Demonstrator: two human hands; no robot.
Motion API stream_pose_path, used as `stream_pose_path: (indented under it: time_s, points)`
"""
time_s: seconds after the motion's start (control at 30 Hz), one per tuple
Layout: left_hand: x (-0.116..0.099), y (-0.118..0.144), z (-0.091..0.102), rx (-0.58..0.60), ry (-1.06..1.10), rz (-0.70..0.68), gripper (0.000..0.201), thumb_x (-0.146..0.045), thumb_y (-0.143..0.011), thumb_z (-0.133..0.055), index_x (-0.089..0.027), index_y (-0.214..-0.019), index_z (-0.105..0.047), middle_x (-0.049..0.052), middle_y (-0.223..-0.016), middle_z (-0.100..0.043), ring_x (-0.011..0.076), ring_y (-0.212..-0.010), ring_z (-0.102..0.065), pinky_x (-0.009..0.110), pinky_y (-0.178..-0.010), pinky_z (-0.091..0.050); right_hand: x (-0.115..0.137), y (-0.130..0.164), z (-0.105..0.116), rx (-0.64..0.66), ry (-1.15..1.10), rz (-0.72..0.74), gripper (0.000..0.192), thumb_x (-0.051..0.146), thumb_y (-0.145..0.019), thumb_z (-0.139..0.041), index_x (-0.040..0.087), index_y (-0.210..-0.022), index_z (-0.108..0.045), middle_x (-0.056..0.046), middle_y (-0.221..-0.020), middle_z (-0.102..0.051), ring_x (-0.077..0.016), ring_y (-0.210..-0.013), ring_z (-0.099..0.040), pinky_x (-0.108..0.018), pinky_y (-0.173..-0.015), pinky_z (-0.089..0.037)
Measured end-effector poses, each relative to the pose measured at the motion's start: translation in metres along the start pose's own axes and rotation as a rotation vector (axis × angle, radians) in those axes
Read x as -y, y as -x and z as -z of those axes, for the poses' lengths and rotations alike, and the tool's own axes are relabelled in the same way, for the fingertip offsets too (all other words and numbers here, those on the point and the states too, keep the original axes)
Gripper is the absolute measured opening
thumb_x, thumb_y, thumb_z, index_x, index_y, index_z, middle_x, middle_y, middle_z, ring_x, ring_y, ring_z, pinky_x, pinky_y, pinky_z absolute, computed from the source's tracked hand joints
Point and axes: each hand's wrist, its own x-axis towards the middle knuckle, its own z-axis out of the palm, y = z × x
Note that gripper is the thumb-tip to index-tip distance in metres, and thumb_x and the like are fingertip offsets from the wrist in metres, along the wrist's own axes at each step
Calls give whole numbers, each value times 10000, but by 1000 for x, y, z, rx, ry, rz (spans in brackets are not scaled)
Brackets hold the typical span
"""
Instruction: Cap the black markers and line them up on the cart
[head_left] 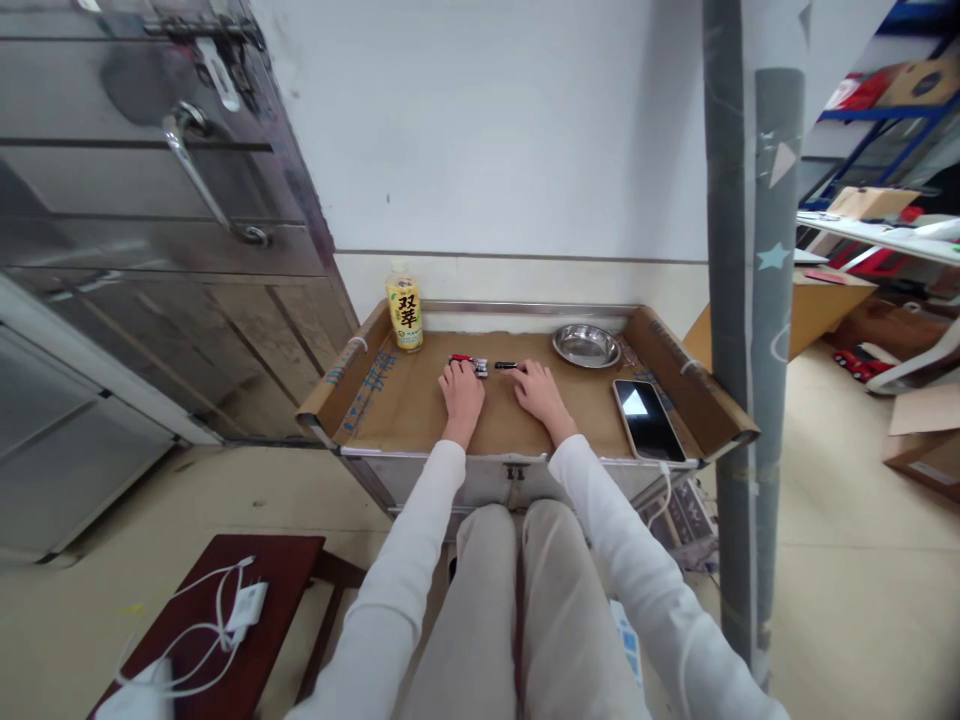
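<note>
A bottle (404,310) stood at the tabletop's (420,410) far left corner. The left hand (461,390) lay flat and released, its fingertips touching a cluster of batteries (469,363) near the far edge. The right hand (537,389), likewise released, touched a single battery (505,365). A metal dish (586,345) and a phone (647,419) lay by the right edge.
</note>
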Motion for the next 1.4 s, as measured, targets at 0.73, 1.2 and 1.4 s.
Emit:
stream_pose_path:
  time_s: [0.73, 1.2, 1.4]
  points:
    - [-1, 1, 7, 170, 421, -512, 251, -281, -968, -468, -250, -1201, -557, 61, -1179, -573, 169, -1027, -622, 282, -906, -482, -8, -7, -10, -272, -1244, -381, 444, 588, -885, -467, 203, -997, -656, -9, -829, -641, -110, -617, -538, -227, -561, -454]
    - [-1, 0, 9, -128, 429, -412, 481, -405, -993, -397, -204, -1430, -374, 130, -1425, -509, 197, -1337, -469, 365, -1109, -389, -9, -3, -7, -104, -1815, -537, 223, 227, -693, -758, 230, -904, -687, 19, -831, -691, -90, -680, -621, -224, -667, -567]
    - [-3, 0, 3, -32, 645, -553, 441, -363, -1012, -344, -219, -1426, -387, 111, -1431, -515, 179, -1324, -492, 366, -1125, -394, -8, -3, -8, -43, -1856, -520, 233, 204, -653, -771, 234, -877, -716, 17, -847, -707, -84, -676, -607, -195, -649, -545]
